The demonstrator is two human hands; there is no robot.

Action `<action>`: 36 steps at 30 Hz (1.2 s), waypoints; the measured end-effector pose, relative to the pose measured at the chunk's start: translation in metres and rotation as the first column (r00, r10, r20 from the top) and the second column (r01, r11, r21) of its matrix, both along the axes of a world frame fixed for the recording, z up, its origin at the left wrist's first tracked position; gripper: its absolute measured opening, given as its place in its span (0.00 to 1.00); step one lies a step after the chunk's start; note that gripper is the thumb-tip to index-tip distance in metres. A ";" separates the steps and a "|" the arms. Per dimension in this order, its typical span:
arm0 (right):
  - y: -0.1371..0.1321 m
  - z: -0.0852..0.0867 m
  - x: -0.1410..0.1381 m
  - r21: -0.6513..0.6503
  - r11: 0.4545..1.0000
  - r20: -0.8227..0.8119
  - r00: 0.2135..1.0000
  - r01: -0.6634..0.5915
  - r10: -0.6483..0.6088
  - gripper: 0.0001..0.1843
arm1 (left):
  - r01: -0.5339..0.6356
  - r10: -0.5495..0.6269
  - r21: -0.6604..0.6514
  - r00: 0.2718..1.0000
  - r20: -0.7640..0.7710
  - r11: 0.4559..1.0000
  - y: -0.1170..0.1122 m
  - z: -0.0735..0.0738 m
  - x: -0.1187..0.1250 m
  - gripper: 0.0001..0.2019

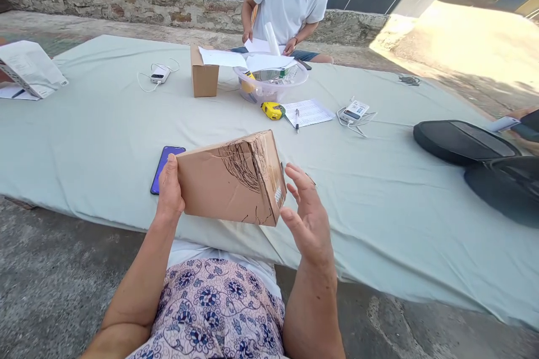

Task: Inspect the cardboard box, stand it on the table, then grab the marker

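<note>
A brown cardboard box [214, 185] with black pen scribbles near one corner is tilted above the near edge of the table. My left hand [170, 188] grips its left end, thumb on top and the other fingers hidden behind it. My right hand [309, 210] is beside the taped right end, fingers spread and bent; whether the fingertips touch the cardboard I cannot tell. Partly behind my left hand, a phone [173, 151] with a lit purple screen lies on the cloth.
On the pale cloth-covered table [101, 140] are a yellow tape measure [273, 110], a printed sheet [314, 112] with a pen, a plastic basin [273, 90], another cardboard box [205, 78], two cabled power banks and a black case [467, 140]. Across sits a person [290, 0] holding paper.
</note>
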State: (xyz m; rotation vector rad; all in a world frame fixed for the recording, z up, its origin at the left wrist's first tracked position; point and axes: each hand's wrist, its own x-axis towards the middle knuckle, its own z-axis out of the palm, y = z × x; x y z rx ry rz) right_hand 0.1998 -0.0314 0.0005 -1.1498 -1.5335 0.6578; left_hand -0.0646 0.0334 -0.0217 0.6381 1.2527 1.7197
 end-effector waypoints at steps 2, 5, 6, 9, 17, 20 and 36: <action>-0.002 0.003 0.000 -0.012 0.999 0.062 0.997 -0.041 0.042 0.42 | -0.019 0.019 -0.001 0.999 0.039 1.000 0.000 0.000 0.001 0.33; -0.001 0.002 0.000 -0.052 0.996 0.089 0.993 -0.069 0.074 0.43 | -0.023 0.023 -0.001 0.995 0.100 1.000 -0.002 0.001 0.008 0.33; 0.000 0.000 0.002 -0.052 0.996 0.073 0.995 -0.066 0.070 0.42 | -0.010 0.009 0.004 0.992 0.122 1.000 -0.003 0.001 0.011 0.33; 0.005 -0.007 0.006 0.032 0.999 -0.066 0.998 -0.008 0.010 0.37 | 0.047 -0.048 0.009 0.983 0.176 0.999 -0.008 -0.001 0.025 0.31; 0.011 -0.003 0.008 0.235 0.878 -0.493 0.830 0.416 -0.261 0.26 | 0.360 -0.363 -0.234 0.931 0.032 0.903 -0.023 0.000 0.045 0.19; 0.011 -0.002 0.007 0.220 0.873 -0.492 0.822 0.435 -0.286 0.25 | 0.364 -0.406 -0.234 0.899 -0.167 0.902 -0.023 0.004 0.038 0.22; 0.020 -0.008 0.006 0.213 0.949 -0.441 0.890 0.232 -0.118 0.29 | 0.864 -0.789 -0.081 0.411 -0.458 0.497 -0.026 0.024 0.010 0.52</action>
